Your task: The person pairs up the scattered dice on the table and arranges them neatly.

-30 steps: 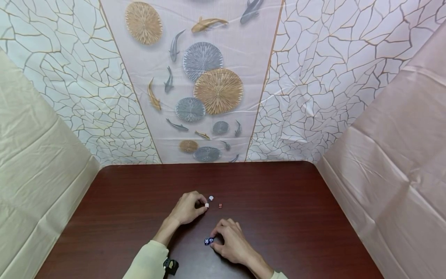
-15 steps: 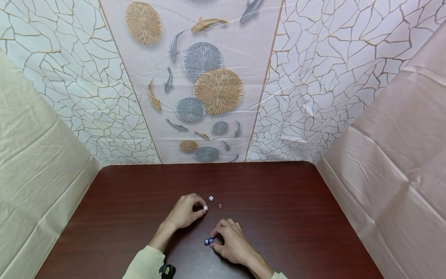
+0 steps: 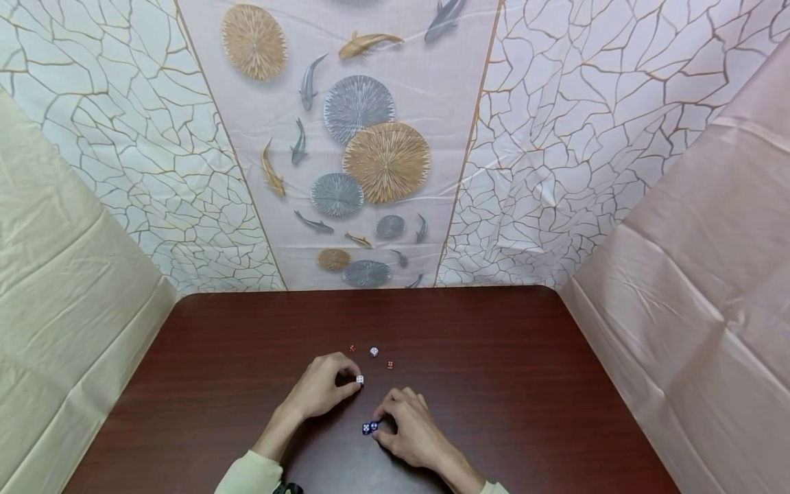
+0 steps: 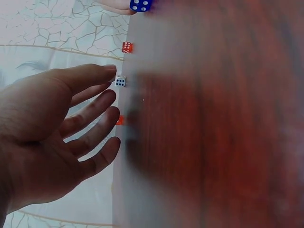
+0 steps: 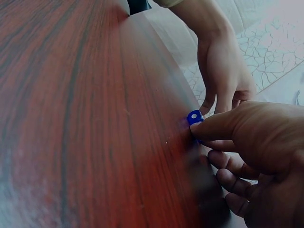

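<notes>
In the head view my left hand [image 3: 322, 385] pinches a white die [image 3: 360, 379] between thumb and index fingertip, low over the table. The left wrist view shows this hand's other fingers loosely bent. Nearer the front edge, my right hand [image 3: 407, 427] has thumb and index finger at a dark blue die [image 3: 374, 425]. A second blue die [image 3: 366, 429] sits right beside it on the left. The right wrist view shows the thumb tip against blue plastic, with the index finger partly hidden.
Beyond the left hand lie a red die [image 3: 352, 348], another white die [image 3: 374, 352] and a second red die [image 3: 390, 365] on the dark wooden table [image 3: 494, 357]. Patterned cloth [image 3: 524, 171] hangs behind the far edge, with plain cloth at both sides.
My left hand has drawn back toward the front and slightly left, carrying the white die. A red die behind it has come into sight. The right hand and blue dice stay put.
</notes>
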`<control>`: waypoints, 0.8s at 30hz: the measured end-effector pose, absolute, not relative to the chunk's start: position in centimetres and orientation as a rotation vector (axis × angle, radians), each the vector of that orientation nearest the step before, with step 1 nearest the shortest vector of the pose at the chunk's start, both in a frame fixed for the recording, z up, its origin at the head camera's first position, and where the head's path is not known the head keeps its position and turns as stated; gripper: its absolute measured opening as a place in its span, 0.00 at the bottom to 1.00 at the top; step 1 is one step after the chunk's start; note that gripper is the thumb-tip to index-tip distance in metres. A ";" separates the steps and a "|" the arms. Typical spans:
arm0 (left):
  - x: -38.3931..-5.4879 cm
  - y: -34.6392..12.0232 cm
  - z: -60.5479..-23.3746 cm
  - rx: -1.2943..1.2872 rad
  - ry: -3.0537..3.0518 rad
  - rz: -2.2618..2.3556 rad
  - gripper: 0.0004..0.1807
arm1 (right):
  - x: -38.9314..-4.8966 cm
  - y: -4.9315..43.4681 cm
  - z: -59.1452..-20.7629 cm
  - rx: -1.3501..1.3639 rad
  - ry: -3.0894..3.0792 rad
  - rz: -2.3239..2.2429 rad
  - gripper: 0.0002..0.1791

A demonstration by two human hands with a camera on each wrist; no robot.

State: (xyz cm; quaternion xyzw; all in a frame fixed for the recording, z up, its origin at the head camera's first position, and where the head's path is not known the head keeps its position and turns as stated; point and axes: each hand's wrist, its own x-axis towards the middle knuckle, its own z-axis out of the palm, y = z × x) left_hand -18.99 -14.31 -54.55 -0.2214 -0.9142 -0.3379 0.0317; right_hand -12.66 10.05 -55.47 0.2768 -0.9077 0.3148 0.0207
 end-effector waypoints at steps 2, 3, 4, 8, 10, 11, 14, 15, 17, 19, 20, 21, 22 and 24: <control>-18.7 -14.4 -54.5 -0.691 -2.811 -1.043 0.04 | -12.6 10.1 -55.5 0.858 -2.814 0.974 0.10; -18.6 -14.4 -54.5 -0.701 -2.807 -1.042 0.04 | -12.6 10.1 -55.5 0.858 -2.814 0.974 0.10; -18.4 -14.5 -54.5 -0.707 -2.809 -1.038 0.04 | -12.6 10.1 -55.5 0.858 -2.815 0.974 0.10; -17.9 -14.5 -54.3 -0.733 -2.824 -1.032 0.04 | -12.6 10.1 -55.6 0.858 -2.817 0.976 0.10; -17.7 -14.6 -54.3 -0.747 -2.835 -1.029 0.04 | -12.6 10.0 -55.6 0.858 -2.812 0.976 0.10; -17.5 -14.6 -54.2 -0.750 -2.840 -1.031 0.04 | -12.6 10.0 -55.6 0.858 -2.812 0.975 0.10; -17.2 -14.7 -54.3 -0.760 -2.841 -1.032 0.04 | -12.7 10.0 -55.5 0.856 -2.813 0.976 0.10; -17.2 -14.7 -54.3 -0.757 -2.843 -1.029 0.05 | -12.7 10.0 -55.5 0.856 -2.814 0.976 0.10; -17.0 -14.6 -54.3 -0.748 -2.850 -1.020 0.05 | -12.7 10.0 -55.4 0.857 -2.819 0.979 0.10; -16.8 -14.4 -54.4 -0.743 -2.855 -1.011 0.05 | -12.7 10.0 -55.4 0.860 -2.818 0.977 0.10; -16.7 -14.3 -54.4 -0.740 -2.858 -1.004 0.05 | -12.7 10.1 -55.4 0.861 -2.816 0.974 0.10; -16.7 -14.2 -54.5 -0.738 -2.861 -0.996 0.05 | -12.7 10.1 -55.4 0.862 -2.814 0.971 0.10; -16.6 -14.1 -54.5 -0.742 -2.861 -0.987 0.05 | -12.7 10.0 -55.4 0.863 -2.813 0.968 0.10; -16.4 -14.0 -54.6 -0.743 -2.861 -0.970 0.05 | -12.7 10.0 -55.5 0.863 -2.809 0.964 0.10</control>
